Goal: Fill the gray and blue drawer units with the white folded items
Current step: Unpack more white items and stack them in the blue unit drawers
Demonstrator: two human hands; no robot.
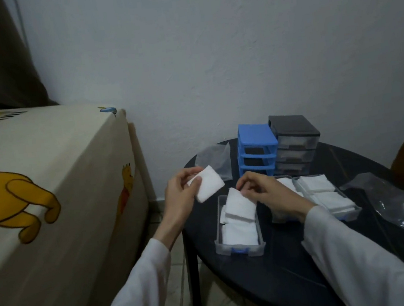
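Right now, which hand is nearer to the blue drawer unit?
Right. The right hand sits just in front of the blue drawer unit, pinching a white pad over a drawer. The left hand is off to the unit's left, holding another pad.

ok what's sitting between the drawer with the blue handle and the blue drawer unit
In the head view, the right hand, pinching a white folded item propped in that drawer, before the blue unit.

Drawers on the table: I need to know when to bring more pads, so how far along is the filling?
Done: the tray at right looks packed with white pads. In hand: the left hand holds a pad and the right hand tucks another into the half-filled near tray. Left: the blue unit shows empty slots, so trays must go back; the gray unit is unclear.
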